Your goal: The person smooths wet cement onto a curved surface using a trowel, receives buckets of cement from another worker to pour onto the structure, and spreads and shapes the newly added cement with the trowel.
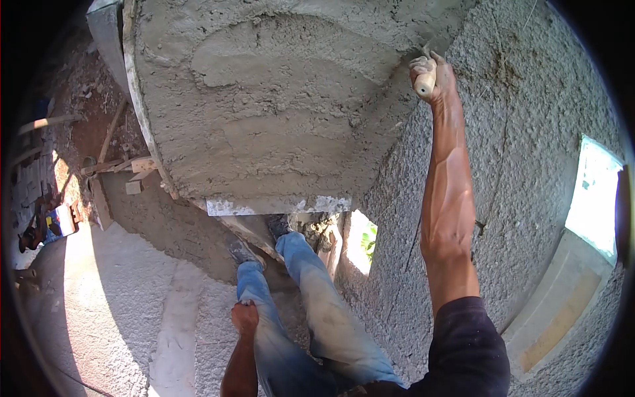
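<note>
My right hand (pixel 438 74) reaches far forward, its fingers wrapped round the pale wooden handle of a trowel (pixel 425 85). The handle's butt end faces me. The blade is mostly hidden behind the hand, near the corner where wet grey mortar (pixel 278 132) meets the rough wall. I cannot tell whether it touches the mortar. Down by my leg, my left hand (pixel 245 317) is curled closed against the blue trousers (pixel 254 284). What it holds, if anything, is hidden.
A straight whitish board (pixel 278 205) edges the mortar surface near my feet. Rough wall (pixel 529 132) rises on the right, with a bright opening (pixel 594 195). Wood blocks (pixel 141 177) lie at left. Another person (pixel 46 228) is at far left. A gap (pixel 360 241) shows greenery.
</note>
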A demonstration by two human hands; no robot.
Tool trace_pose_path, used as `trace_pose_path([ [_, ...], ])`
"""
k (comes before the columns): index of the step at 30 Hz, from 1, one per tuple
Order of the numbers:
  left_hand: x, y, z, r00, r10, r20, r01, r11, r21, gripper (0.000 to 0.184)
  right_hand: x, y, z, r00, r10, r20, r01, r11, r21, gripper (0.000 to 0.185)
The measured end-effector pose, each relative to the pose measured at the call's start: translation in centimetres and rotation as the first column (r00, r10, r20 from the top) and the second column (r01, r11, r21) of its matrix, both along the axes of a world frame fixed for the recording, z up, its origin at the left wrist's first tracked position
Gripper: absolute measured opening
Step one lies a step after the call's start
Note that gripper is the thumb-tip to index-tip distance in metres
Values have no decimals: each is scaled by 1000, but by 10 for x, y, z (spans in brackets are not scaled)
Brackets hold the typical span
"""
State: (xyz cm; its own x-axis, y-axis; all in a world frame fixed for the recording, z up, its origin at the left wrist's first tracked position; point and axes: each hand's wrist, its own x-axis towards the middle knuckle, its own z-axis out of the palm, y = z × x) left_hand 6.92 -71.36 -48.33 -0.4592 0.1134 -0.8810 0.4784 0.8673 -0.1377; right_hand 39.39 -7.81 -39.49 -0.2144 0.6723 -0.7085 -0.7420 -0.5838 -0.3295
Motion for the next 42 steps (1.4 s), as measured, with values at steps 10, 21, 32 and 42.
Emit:
trace_pose_path([
  [10,0,16,11,1000,14,16,-14,999,-44,36,45,-247,-123,353,589,727,-160,804,-573,49],
  [21,-1,14,3,1000,11,28,-9,997,-74,38,83,-379,-171,982,150,112,-31,721,-692,23],
  [32,-1,13,8,998,64,20,-63,996,-57,38,58,-189,-126,977,-207,48,181,696,-695,21],
  [42,4,-6,1,995,90,37,-89,996,-27,37,19,-113,-36,939,-294,179,344,808,-478,23],
])
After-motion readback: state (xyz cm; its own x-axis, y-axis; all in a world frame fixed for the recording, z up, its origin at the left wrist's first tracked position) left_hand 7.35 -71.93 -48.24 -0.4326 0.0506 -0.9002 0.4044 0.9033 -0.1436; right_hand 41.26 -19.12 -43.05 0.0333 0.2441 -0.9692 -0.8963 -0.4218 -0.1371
